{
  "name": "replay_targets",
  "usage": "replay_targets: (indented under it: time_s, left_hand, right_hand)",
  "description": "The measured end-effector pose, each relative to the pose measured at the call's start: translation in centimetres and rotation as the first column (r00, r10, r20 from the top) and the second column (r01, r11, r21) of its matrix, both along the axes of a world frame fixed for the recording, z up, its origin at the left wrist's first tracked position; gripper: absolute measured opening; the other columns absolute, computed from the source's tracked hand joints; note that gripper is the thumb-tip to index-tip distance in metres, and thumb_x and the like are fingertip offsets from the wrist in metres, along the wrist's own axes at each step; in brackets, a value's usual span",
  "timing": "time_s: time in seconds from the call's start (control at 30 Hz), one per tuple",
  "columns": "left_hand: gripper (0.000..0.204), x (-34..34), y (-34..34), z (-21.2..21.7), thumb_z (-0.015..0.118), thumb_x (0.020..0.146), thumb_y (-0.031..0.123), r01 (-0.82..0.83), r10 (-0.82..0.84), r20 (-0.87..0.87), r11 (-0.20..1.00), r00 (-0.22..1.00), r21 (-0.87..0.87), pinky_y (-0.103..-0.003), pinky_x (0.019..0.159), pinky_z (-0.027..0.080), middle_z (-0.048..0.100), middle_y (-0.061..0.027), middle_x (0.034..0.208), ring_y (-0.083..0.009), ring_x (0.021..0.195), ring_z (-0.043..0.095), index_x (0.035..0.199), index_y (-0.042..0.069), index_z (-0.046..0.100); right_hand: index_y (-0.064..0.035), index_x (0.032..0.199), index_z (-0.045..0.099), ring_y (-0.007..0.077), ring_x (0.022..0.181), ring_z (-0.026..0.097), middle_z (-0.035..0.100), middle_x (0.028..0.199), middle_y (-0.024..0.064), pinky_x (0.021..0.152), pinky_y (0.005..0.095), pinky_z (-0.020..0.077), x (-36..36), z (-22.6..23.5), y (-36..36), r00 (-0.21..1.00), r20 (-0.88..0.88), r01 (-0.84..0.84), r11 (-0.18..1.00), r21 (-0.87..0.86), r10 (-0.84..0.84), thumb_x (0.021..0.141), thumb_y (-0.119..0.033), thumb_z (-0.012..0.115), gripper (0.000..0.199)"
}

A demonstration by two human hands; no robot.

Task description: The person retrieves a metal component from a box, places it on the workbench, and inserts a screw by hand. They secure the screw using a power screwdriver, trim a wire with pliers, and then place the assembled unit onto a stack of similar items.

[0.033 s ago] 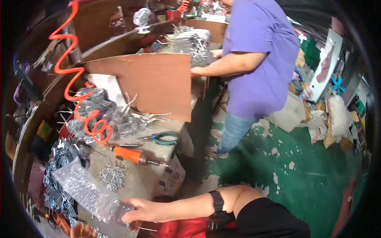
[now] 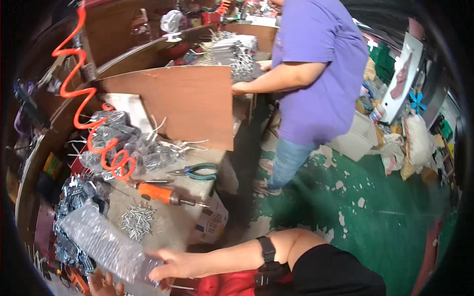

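Note:
My right hand [image 2: 175,265] is closed around the near end of a long, silvery bundle wrapped in clear plastic [image 2: 103,238]. The bundle slants away to the upper left, its far end over a heap of dark bluish metal parts [image 2: 74,197]. At the lower edge my left hand [image 2: 103,285] shows only in part, fingers raised and apart, close to the bundle's underside; I cannot tell whether they touch. Beyond the bundle lies a pile of small screws [image 2: 138,220] on the bench. An orange power screwdriver [image 2: 157,193] rests just past them.
Teal-handled pliers [image 2: 200,171] lie near the bench edge. Plastic-wrapped parts [image 2: 116,140] sit behind, under a coiled orange hose [image 2: 81,93]. A brown board [image 2: 173,103] divides the bench. Past it a person in a purple shirt [image 2: 316,74] stands handling parts.
My left hand has come further into view beneath the bundle. The bundle has shifted slightly down and left in the picture, still in my right hand.

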State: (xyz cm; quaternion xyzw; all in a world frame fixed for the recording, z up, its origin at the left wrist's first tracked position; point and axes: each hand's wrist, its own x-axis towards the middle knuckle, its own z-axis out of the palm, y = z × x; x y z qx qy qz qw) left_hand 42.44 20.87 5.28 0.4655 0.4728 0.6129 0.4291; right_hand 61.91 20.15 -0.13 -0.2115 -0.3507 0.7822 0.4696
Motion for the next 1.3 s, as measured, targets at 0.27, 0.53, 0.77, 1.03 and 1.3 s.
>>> replay_targets:
  time_s: [0.27, 0.53, 0.77, 1.03, 1.3]
  left_hand:
    - [0.049, 2.3, 2.5, -1.0, 0.044, 0.095, 0.033, 0.140, -0.127, 0.062, 0.945, 0.990, -0.297, -0.046, 0.100, 0.037, 0.044, -0.0173, 0.135, -0.0292, 0.122, 0.044, 0.134, 0.003, 0.041]
    - [0.046, -0.4, 2.5, -4.3, 0.051, 0.092, 0.028, 0.259, -0.278, 0.007, 0.885, 0.961, -0.387, -0.044, 0.099, 0.039, 0.050, -0.0162, 0.129, -0.0289, 0.116, 0.048, 0.130, 0.003, 0.045]
    - [0.043, -5.2, -1.5, -5.5, 0.057, 0.090, 0.023, 0.204, -0.247, -0.027, 0.853, 0.969, -0.481, -0.043, 0.097, 0.040, 0.054, -0.0152, 0.123, -0.0287, 0.112, 0.052, 0.127, 0.002, 0.049]
    - [0.024, -6.6, -5.6, -5.6, 0.062, 0.084, 0.006, 0.075, -0.201, -0.468, 0.959, 0.861, -0.274, -0.035, 0.085, 0.047, 0.061, -0.0131, 0.105, -0.0220, 0.098, 0.058, 0.104, -0.006, 0.061]
    - [0.034, -12.2, -7.3, -8.4, 0.060, 0.074, -0.007, 0.274, -0.249, -0.739, 0.958, 0.626, -0.091, -0.042, 0.085, 0.047, 0.061, -0.0241, 0.105, -0.0381, 0.096, 0.058, 0.109, -0.003, 0.060]
  right_hand:
    - [0.0026, 0.102, 0.061, 0.0165, 0.070, 0.064, 0.066, 0.082, 0.0078, 0.061, 0.0291, 0.0515, -5.0, -0.5, -0.8, 0.976, 0.218, -0.035, 0.984, 0.173, -0.003, 0.082, -0.017, 0.068, 0.029]
    - [0.0004, 0.107, 0.056, 0.0099, 0.068, 0.056, 0.059, 0.087, 0.0029, 0.058, 0.0254, 0.0484, 2.7, -6.2, -0.1, 0.881, 0.398, -0.344, 0.923, 0.169, 0.256, 0.086, -0.020, 0.063, 0.030]
    - [-0.0005, 0.102, 0.053, 0.0269, 0.074, 0.058, 0.059, 0.086, 0.0156, 0.062, 0.0422, 0.0487, 17.6, -21.7, -18.0, 0.245, 0.675, -0.355, 0.712, -0.606, 0.696, 0.086, -0.021, 0.055, 0.026]
    - [-0.0061, 0.131, 0.042, 0.0315, 0.110, 0.054, 0.051, 0.127, 0.0128, 0.093, 0.0453, 0.0461, 18.1, -28.5, -33.1, -0.216, 0.894, -0.951, 0.123, -0.284, 0.394, 0.078, -0.017, 0.070, 0.061]
    - [-0.0004, 0.120, 0.052, 0.0299, 0.104, 0.054, 0.057, 0.119, 0.0137, 0.090, 0.0423, 0.0433, 18.3, -36.8, -39.6, 0.402, 0.386, -0.664, 0.554, -0.501, 0.830, 0.077, -0.016, 0.068, 0.048]
